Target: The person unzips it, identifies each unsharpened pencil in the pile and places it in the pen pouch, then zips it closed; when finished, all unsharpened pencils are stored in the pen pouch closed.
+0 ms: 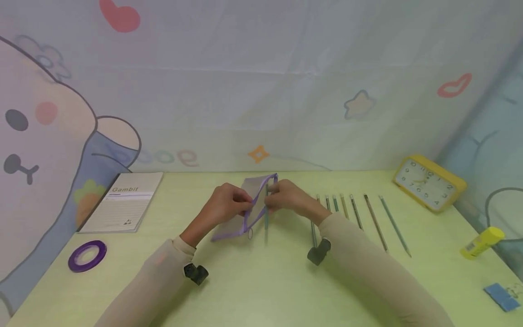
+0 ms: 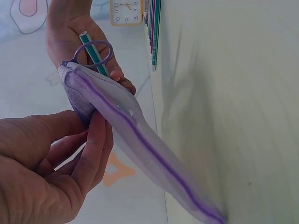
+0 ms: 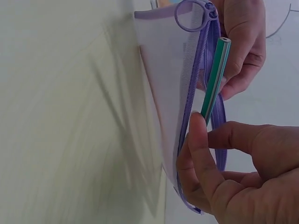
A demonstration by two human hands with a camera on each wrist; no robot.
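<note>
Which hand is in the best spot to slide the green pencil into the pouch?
Probably the right hand: it pinches the green pencil right by the open mouth of the pouch. The left hand is busy holding the pouch's edge.

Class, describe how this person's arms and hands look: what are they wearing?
The left sleeve and right sleeve are long, plain-looking and pale cream. A small, dark, blocky device sits at each wrist, left and right, with no cable visible. The left hand and right hand show no gloves.
</note>
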